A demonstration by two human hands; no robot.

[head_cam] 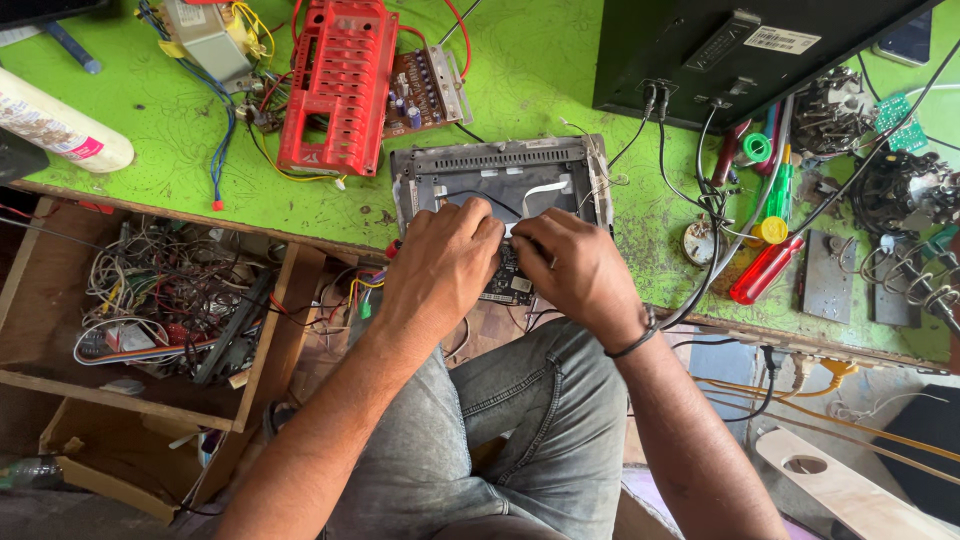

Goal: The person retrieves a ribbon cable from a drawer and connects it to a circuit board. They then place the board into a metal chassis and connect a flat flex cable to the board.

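Head view: both hands on circuit board [508, 283]

A white rectangular label [782, 40] sits on the black box [720, 50] at the bench's far edge; a white tube with a pink-and-grey label [55, 128] lies far left.

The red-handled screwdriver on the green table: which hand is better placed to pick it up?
Probably the right hand. The red-handled screwdriver lies on the green table to its right, while the left hand rests on the grey device, farther away.
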